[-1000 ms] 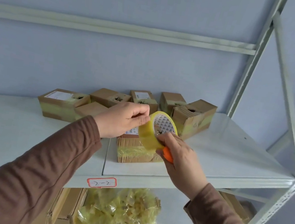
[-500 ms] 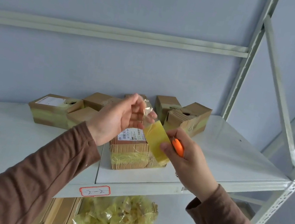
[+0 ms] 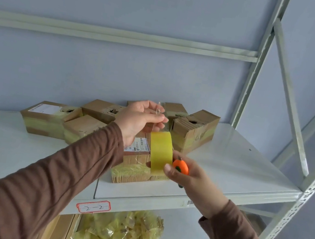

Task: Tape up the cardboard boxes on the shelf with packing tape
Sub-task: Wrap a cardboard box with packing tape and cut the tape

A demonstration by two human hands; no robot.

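Observation:
My left hand pinches the free end of clear packing tape and holds it up above the shelf. The yellowish tape roll hangs below it, gripped by my right hand, which also holds a small orange cutter. Directly behind the roll a cardboard box with a white label and yellow tape bands sits near the front edge of the white shelf. Several more taped cardboard boxes stand farther back.
A grey metal upright and diagonal braces rise at the right. A red-bordered label marks the shelf's front edge. Below lies a bag of yellowish tape scraps beside flat cardboard.
My left hand peeled the tape end off the roll and drew it upward. My right hand lowered the roll and turned it edge-on, lengthening the pulled strip.

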